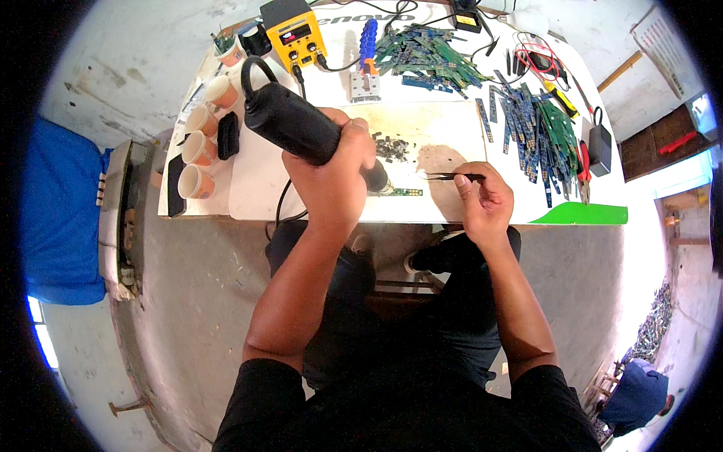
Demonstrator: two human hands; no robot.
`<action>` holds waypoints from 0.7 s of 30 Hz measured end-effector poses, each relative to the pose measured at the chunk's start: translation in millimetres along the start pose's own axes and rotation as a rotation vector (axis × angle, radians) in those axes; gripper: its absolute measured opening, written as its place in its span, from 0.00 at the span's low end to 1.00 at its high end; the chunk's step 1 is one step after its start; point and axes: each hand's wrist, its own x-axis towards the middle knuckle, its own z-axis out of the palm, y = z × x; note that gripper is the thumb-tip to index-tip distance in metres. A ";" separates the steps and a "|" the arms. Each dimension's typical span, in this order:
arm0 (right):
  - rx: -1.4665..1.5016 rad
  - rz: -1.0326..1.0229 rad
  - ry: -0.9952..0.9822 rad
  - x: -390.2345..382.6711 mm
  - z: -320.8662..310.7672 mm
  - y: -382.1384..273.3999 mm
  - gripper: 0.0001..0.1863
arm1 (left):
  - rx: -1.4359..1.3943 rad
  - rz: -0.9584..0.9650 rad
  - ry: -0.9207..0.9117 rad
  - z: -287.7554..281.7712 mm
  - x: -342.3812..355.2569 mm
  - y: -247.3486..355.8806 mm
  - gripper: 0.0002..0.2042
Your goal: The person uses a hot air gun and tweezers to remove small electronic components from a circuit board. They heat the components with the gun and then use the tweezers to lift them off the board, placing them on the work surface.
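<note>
My left hand [335,169] is wrapped round the thick black handle of a hot-air gun [290,124], its nozzle end pointing down toward the table's front edge. Just right of that nozzle lies a narrow green circuit board strip [409,192], partly hidden by the gun. Dark tweezers [461,176] are pinched in my right hand [488,200], their tips reaching left above the board strip. Whether the tips touch anything is too small to tell. Behind the strip, small black chips [395,148] lie scattered on a stained patch of the tabletop.
A yellow soldering station [295,34] stands at the back left. Several paper cups [197,182] line the left side. Heaps of circuit board strips [429,56] lie at the back and right [531,124]. Red-handled pliers [584,162] rest near the right edge. Another person [636,399] is at the lower right.
</note>
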 end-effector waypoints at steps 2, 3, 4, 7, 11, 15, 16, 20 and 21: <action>0.027 -0.014 -0.056 0.7 -0.3 -1.7 0.04 | 0.000 0.014 -0.009 -0.4 -1.0 -2.0 0.07; 0.018 -0.018 -0.077 0.8 -0.7 -3.0 0.04 | 0.008 0.021 -0.024 0.4 -2.6 -4.7 0.07; 0.008 -0.022 -0.097 1.3 -1.6 -5.0 0.04 | 0.013 0.028 -0.040 2.1 -3.7 -6.3 0.07; 0.001 -0.028 -0.104 1.5 -2.2 -4.3 0.04 | 0.006 0.003 -0.033 6.8 -8.3 -5.1 0.07; 0.038 -0.035 -0.076 0.1 -1.8 0.9 0.03 | -0.029 0.005 -0.014 3.1 -5.6 -2.2 0.07; 0.020 -0.039 -0.076 0.6 -1.3 -1.6 0.03 | -0.018 0.008 -0.014 0.2 -2.6 0.3 0.06; 0.017 -0.040 -0.077 0.7 -1.3 -2.0 0.03 | -0.021 0.018 -0.013 -0.6 -1.7 -1.6 0.06; 0.031 -0.041 -0.072 0.5 -2.0 -1.7 0.03 | -0.028 0.026 -0.070 -2.8 -1.5 -5.3 0.05; 0.030 -0.039 -0.071 0.2 -2.3 -0.7 0.03 | 0.005 0.015 -0.069 -1.2 -2.8 -1.9 0.06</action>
